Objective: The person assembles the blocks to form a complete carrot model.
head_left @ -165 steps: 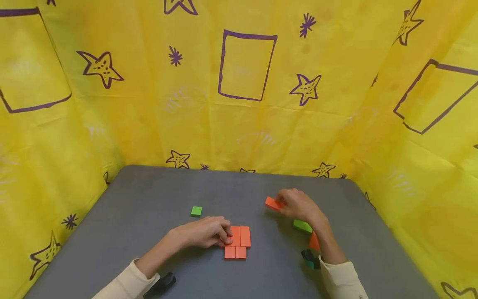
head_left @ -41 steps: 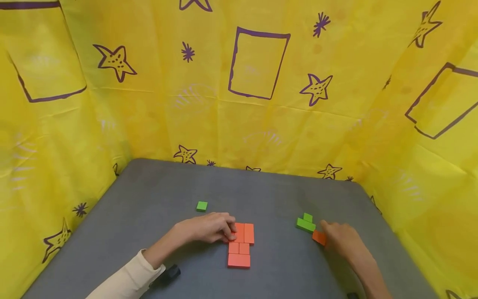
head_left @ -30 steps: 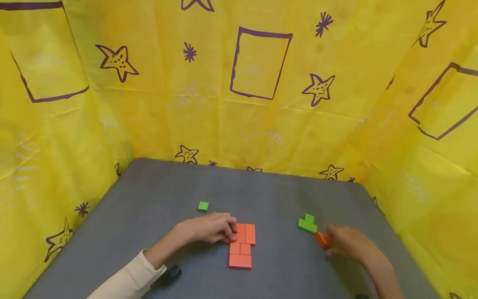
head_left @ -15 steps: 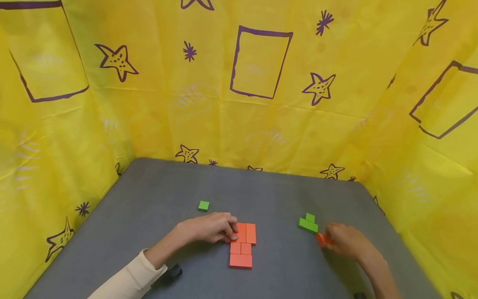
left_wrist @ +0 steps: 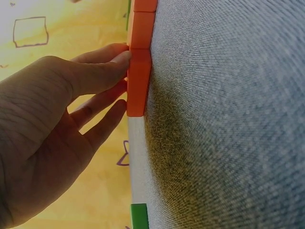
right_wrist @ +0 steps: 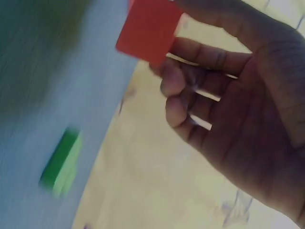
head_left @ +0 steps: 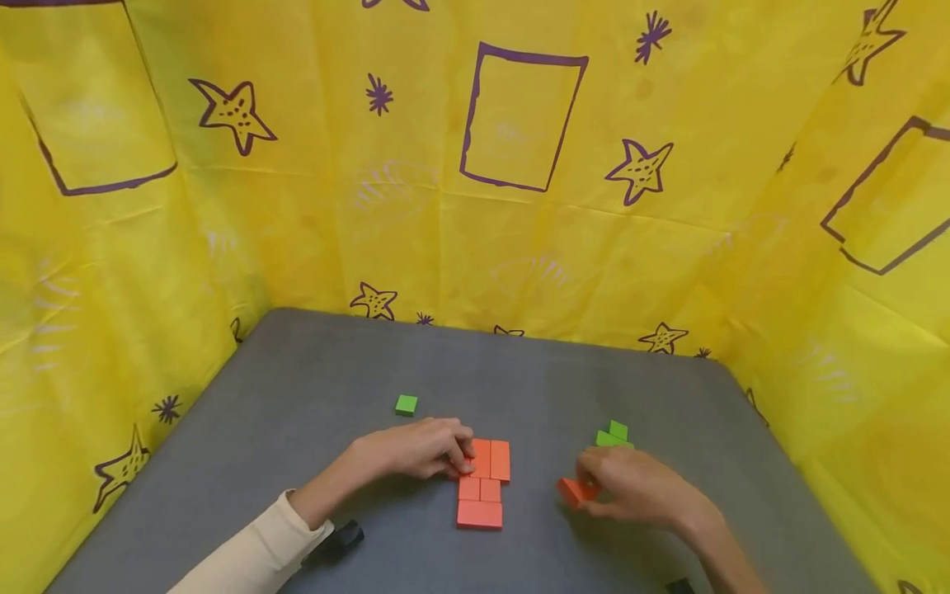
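Note:
In the head view, flat orange blocks [head_left: 479,515] lie edge to edge on the table's middle, with a wide one nearest the person. My left hand [head_left: 426,448] rests its fingertips on the left end of the group and hides part of it. The left wrist view shows these extended fingers [left_wrist: 95,76] touching the face of an orange block [left_wrist: 138,83]. To the right, my right hand [head_left: 641,492] pinches another orange block [head_left: 573,492] between thumb and fingers, above the table. Its square red-orange face [right_wrist: 150,31] shows in the right wrist view.
Two green blocks [head_left: 612,437] lie behind my right hand, partly covered by it. A single green block [head_left: 406,404] lies behind my left hand. Yellow cloth [head_left: 416,231] with purple drawings surrounds the grey table [head_left: 319,371]. Dark straps [head_left: 345,536] show under the wrists.
A wide orange block has joined the near end of the group since the oldest frame. My right hand picked up another orange block beside the green ones and moved left. My left hand stayed put.

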`<move>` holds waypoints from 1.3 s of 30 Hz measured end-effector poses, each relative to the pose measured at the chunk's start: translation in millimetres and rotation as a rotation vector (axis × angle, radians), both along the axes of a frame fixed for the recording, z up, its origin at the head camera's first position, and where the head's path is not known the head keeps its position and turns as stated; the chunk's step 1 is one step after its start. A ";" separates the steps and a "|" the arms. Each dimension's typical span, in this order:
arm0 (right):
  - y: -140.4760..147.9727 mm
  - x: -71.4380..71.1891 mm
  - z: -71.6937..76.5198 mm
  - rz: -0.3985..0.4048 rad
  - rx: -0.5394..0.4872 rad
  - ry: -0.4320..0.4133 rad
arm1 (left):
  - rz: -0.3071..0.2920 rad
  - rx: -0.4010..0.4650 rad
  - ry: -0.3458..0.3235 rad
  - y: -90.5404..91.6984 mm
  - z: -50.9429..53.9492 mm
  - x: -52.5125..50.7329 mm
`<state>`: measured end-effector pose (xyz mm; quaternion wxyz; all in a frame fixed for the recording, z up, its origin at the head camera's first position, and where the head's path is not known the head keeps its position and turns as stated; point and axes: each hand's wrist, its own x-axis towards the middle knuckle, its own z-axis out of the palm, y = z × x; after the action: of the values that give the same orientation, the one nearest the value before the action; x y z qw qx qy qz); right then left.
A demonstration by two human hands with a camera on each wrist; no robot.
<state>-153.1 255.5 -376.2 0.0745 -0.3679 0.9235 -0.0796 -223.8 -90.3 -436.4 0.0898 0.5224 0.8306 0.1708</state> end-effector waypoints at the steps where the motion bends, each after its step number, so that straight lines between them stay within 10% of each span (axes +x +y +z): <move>1: -9.6 1.2 0.4 0.033 0.005 0.000 | -0.003 0.002 0.009 -0.3 0.2 -0.4; 14: -94.2 5.5 -21.3 0.322 0.012 -0.048 | -0.014 0.009 0.010 1.8 -0.2 -3.7; 39: -114.0 -2.2 -35.7 0.265 -0.005 -0.206 | 0.008 0.007 -0.030 -0.1 0.0 -2.3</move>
<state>-155.3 141.5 -411.9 0.1776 -0.4765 0.8541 -0.1088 -226.1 -90.4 -436.4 0.0997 0.5169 0.8305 0.1820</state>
